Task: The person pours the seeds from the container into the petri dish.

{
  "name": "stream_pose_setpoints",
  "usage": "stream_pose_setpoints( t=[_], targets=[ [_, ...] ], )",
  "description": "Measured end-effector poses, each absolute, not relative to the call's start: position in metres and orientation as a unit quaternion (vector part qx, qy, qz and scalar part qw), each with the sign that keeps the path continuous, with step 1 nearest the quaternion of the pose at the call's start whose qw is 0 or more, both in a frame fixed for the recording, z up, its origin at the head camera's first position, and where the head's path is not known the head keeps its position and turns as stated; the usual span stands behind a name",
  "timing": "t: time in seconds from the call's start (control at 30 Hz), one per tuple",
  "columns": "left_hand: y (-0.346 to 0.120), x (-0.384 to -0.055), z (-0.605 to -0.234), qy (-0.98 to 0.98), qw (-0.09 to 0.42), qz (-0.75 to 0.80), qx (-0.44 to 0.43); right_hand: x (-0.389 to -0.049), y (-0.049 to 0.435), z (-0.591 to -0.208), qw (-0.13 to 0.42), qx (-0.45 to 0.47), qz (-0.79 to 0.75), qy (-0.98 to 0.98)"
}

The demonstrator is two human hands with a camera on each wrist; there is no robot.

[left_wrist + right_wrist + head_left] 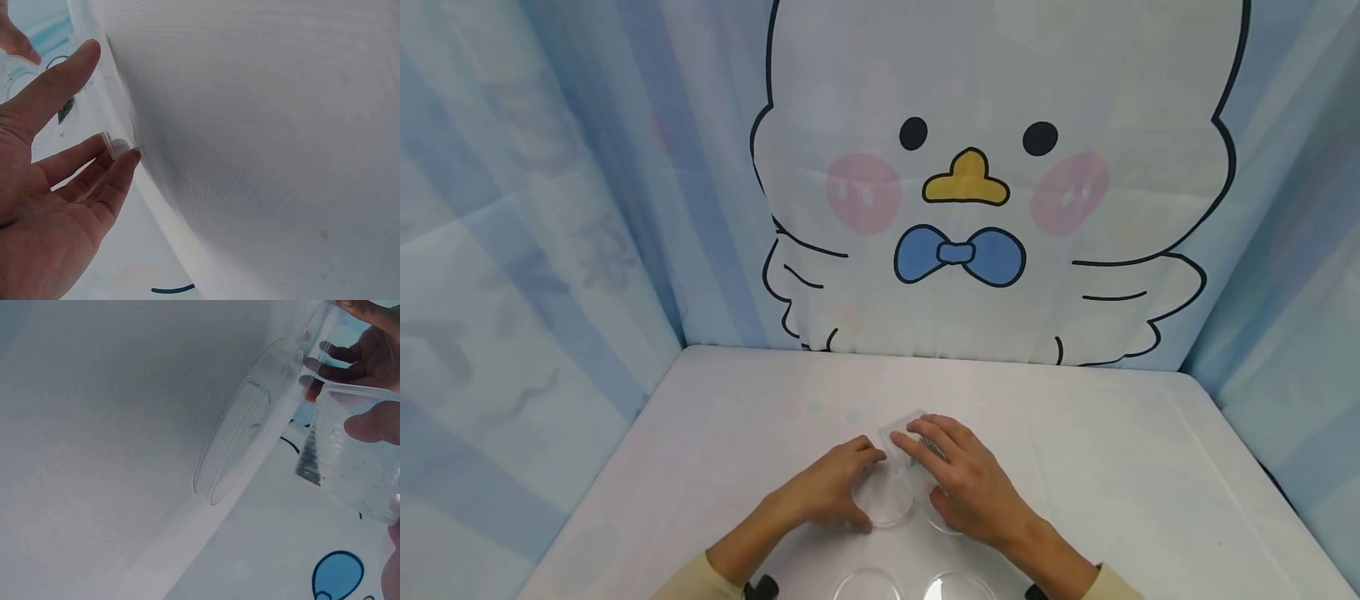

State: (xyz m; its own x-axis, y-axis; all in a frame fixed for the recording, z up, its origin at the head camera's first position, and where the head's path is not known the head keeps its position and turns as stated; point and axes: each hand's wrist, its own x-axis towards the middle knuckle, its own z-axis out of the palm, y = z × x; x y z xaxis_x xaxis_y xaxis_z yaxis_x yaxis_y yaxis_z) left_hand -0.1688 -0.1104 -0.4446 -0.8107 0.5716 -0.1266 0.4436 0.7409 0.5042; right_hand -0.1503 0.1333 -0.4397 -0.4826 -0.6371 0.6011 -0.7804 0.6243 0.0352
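My left hand point(831, 487) grips the left side of a clear round petri dish point(887, 504), thumb at the near edge and fingers at the far edge. In my right hand point(973, 487) is a clear, tapered plastic box point(897, 433), held just beyond that dish. The right wrist view shows the thumb across the box point(350, 450), whose ribbed end looks dark. Beneath the right hand, another clear dish point(937, 522) lies partly hidden. What the box contains is too unclear to tell.
Two more clear round dishes, one on the left point(868, 587) and one on the right point(966, 587), lie at the near edge of the white table point(1112, 467). A curtain with a cartoon bird point(970, 317) hangs behind the table, and blue-striped curtains point(512, 250) flank it.
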Motion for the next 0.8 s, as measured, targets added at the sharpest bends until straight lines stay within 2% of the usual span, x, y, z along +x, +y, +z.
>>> stream_pose_setpoints(
  t=[0.17,0.8],
  targets=[
    [-0.1098,-0.1699,-0.4454,0.922,0.131,0.233,0.281,-0.1507,0.1329,-0.439,0.312,0.429,0.117,-0.84],
    [-0.1105,-0.1693,-0.4461,0.921,0.133,0.243,0.275,-0.149,0.1271,-0.4358,0.325,0.453,0.1,-0.824]
  ],
)
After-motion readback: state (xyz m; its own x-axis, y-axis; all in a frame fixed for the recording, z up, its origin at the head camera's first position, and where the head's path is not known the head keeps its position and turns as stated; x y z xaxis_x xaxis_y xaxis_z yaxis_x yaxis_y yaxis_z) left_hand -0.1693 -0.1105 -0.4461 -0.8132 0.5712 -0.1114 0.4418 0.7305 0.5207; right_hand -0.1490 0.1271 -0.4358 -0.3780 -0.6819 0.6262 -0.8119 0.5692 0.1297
